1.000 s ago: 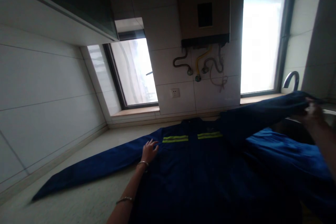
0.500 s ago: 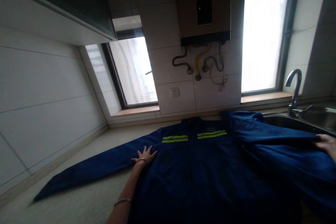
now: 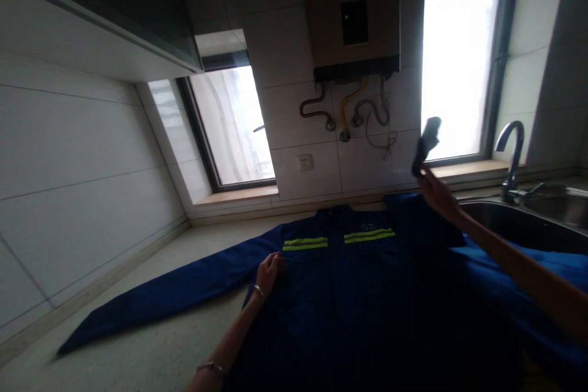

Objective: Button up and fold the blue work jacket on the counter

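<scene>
A dark blue work jacket (image 3: pixel 340 294) lies spread on the counter, front up, with yellow-green reflective strips across its chest. Its left-side sleeve stretches flat over the counter. My left hand (image 3: pixel 270 271), fingers drawn together, is closed on the jacket's cloth just below the left strip; the fingertips are partly blurred. Raised above the right side of the jacket, my right hand (image 3: pixel 436 196) grips the end of the other sleeve (image 3: pixel 428 144), whose tip sticks up in front of the window. Motion smears this sleeve, and the forearm covers part of the jacket.
At the right are a sink (image 3: pixel 487 223) and a curved faucet (image 3: pixel 517 147). A water heater (image 3: pixel 353 12) with pipes hangs on the tiled wall above a socket (image 3: pixel 305 162). An overhead cabinet (image 3: pixel 105 6) juts in at upper left. Pale counter (image 3: pixel 151 349) shows at left.
My right hand has lifted the sleeve end up and leftward from the far right. My left hand has gone from spread flat on the jacket to closed, shifting slightly right.
</scene>
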A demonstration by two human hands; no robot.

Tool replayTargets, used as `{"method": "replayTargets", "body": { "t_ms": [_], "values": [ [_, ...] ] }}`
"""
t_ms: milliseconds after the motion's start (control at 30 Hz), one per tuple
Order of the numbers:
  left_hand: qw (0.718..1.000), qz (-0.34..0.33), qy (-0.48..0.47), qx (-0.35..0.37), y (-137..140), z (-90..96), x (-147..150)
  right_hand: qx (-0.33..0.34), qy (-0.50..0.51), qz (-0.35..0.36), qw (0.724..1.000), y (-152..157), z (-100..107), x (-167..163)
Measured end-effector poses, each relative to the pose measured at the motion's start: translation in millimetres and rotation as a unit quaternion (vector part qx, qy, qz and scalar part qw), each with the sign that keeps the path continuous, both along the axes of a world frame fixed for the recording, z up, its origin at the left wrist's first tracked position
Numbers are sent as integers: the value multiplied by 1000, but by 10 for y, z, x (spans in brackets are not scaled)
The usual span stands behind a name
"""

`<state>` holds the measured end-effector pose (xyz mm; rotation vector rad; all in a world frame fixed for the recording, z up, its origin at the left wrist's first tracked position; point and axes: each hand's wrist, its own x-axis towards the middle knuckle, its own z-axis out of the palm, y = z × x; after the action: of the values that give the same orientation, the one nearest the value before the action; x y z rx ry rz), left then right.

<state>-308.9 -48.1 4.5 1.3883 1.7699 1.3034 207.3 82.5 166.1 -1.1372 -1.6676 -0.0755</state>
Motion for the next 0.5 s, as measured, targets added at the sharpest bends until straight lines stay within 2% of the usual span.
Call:
{"method": "replayTargets", "body": {
  "t_ms": [67, 100, 167, 233, 300, 367, 433, 500],
  "values": [
    [986, -14, -162, -38, -2, 51, 123, 21, -134, 113, 984, -269, -272, -525],
    [973, -30, -223, -59, -10, 75, 161, 4, -203, 147, 968, -449, -445, -742],
    [933, -57, -337, -111, -35, 122, 187, -68, -305, 205, 928, -837, -807, -1048],
    [896, -68, -411, -157, -59, 159, 163, -151, -352, 261, 886, -1191, -1120, -1190],
    [878, -75, -435, -186, -66, 187, 128, -209, -364, 310, 853, -1470, -1324, -1223],
    [875, -86, -430, -204, -49, 206, 122, -241, -360, 344, 833, -1676, -1407, -1213],
    [887, -103, -389, -225, -11, 215, 169, -259, -351, 365, 823, -1826, -1399, -1203],
    [912, -114, -312, -239, 34, 212, 269, -270, -344, 383, 814, -1932, -1351, -1204]
  ]
}}
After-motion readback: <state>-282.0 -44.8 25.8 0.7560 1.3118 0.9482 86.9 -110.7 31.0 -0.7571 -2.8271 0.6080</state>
